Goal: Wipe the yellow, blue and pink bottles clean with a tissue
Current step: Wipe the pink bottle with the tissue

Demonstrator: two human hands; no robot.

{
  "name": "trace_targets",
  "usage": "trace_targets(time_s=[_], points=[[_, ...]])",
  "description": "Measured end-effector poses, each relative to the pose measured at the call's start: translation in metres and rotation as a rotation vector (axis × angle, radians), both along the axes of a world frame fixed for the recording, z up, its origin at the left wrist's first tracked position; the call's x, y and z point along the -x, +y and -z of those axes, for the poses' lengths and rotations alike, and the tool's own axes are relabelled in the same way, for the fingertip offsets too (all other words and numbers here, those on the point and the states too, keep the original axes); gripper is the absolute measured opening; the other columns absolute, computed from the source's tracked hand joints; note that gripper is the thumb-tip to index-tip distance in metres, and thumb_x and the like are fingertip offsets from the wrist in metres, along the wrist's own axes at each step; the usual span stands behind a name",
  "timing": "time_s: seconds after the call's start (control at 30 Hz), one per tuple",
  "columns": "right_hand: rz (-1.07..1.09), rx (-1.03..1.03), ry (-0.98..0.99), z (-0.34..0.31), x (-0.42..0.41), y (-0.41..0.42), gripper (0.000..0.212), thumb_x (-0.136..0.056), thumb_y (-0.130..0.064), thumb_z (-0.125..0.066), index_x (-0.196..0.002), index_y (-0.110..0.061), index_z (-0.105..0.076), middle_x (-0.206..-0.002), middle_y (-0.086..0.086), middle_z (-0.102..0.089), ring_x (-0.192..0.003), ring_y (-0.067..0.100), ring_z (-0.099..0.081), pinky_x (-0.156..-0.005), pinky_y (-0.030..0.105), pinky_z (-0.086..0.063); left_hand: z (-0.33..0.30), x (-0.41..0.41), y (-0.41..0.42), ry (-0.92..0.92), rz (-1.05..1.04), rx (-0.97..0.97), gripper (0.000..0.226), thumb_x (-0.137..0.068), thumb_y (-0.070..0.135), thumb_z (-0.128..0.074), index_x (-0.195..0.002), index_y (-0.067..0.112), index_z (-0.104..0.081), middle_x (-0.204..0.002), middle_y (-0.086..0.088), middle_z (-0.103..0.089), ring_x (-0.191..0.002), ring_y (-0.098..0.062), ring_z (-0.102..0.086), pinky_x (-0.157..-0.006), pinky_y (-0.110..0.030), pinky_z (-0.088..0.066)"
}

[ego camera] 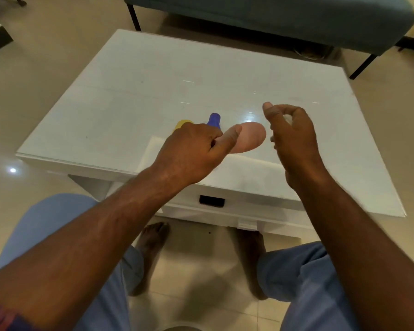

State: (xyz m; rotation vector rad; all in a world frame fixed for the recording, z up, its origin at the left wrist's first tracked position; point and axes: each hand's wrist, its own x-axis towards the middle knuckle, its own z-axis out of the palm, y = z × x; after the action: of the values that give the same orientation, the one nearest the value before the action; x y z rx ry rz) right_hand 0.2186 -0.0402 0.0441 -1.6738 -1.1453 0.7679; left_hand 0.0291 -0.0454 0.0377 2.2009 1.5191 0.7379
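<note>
Pink bottle is up off the white table in the head view, left hand closed round it with the thumb lying along its side. Its base faces the camera, so the long axis seems to run away toward the far edge, though the neck's hidden. Right hand is just beside it, fingers curled round a bit of white tissue, not touching the bottle as far as I can tell. Yellow bottle and blue bottle stand behind the left hand, toward the near edge. Can't tell which are already clean; my guess is pink's the one being wiped.
</note>
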Motion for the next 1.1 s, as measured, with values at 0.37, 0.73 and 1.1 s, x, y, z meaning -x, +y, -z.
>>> trace_targets(time_s=[0.37,0.73,1.1], points=[[-0.282,-0.036,-0.215,0.002,0.016,-0.014,0.046,-0.111,-0.040,-0.041,-0.092,-0.010,-0.071,-0.058,0.006,-0.066,-0.036,0.010,-0.059,-0.037,0.020,-0.041,0.004,0.005,0.004,-0.184,-0.165,0.024,0.063,-0.104,0.042,-0.026,-0.071,0.005,-0.064,-0.066,-0.014,-0.066,-0.066,-0.025,-0.064,-0.071,-0.043,-0.054],[-0.217,0.090,-0.103,0.001,0.017,-0.014,0.044,-0.101,-0.059,-0.050,-0.084,-0.021,-0.065,-0.085,-0.007,-0.063,-0.079,0.012,-0.059,-0.073,0.030,-0.043,-0.003,0.005,0.001,-0.173,-0.131,0.077,0.054,-0.105,0.035,-0.027,-0.070,0.008,-0.057,-0.064,-0.013,-0.063,-0.066,-0.026,-0.062,-0.064,-0.038,-0.051],[-0.235,0.072,-0.067,0.006,0.026,-0.010,0.022,-0.103,-0.032,-0.051,-0.116,-0.023,-0.067,-0.117,-0.009,-0.066,-0.104,0.010,-0.063,-0.091,0.037,-0.054,-0.001,0.001,-0.001,-0.164,-0.113,0.028,0.057,-0.105,0.038,-0.030,-0.053,0.021,-0.046,-0.049,-0.001,-0.048,-0.051,-0.016,-0.051,-0.052,-0.025,-0.034]])
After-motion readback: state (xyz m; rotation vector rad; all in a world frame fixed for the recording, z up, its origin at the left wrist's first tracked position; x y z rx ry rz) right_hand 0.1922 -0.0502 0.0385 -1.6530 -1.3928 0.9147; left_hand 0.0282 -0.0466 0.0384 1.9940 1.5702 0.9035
